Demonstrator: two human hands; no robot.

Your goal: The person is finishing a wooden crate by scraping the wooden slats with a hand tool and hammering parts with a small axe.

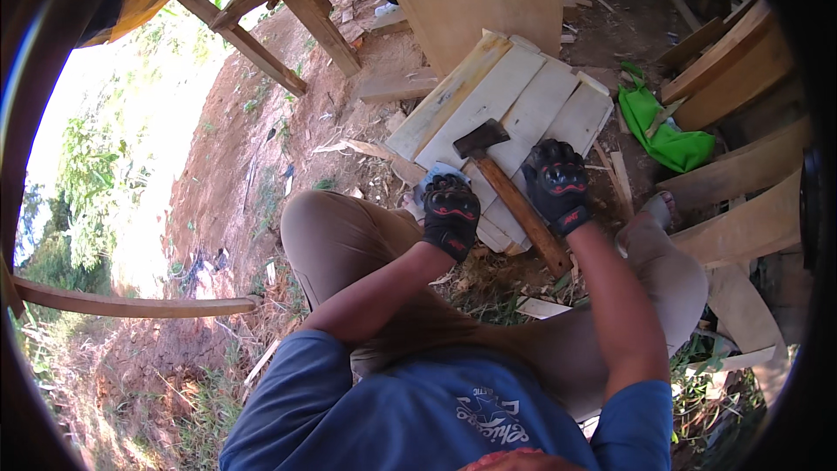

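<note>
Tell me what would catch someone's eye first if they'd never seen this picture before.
Probably the two black gloves with red trim at the centre: the left hand and right hand rest on a panel of pale wooden planks lying on the dirt. Between them lies a hammer, its dark head up on the planks and its wooden handle running down toward the person. To the right, a bright green cloth stands out beside stacked boards.

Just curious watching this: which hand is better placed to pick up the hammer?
Probably the right hand: it rests beside the hammer handle on the pale boards, while the left hand sits farther away.
</note>
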